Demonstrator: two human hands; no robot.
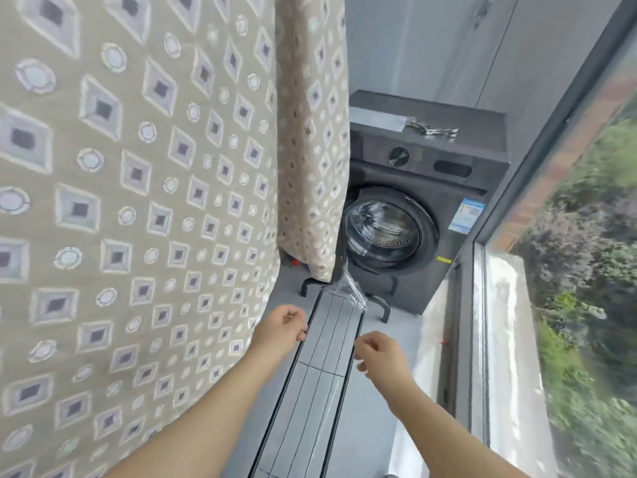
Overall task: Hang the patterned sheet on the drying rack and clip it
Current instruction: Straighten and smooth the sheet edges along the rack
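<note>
Left grip (282,327) curled, contents unclear | right grip (379,353) loose, empty | patterned sheet (138,188) hangs left

washing machine (413,208) (dark, front-loading) | crinkled wrapper (431,127) on its top | greenery (593,305) outside window (568,160)

Obstacles: sheet (138,201) walls off the left; washing machine (413,219) ahead; window (568,201) right. Free passage: floor (368,443) strip between rack (324,360) and window.

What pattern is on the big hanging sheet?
Beige sheet with grey diamonds and pale circles; head view.
</note>
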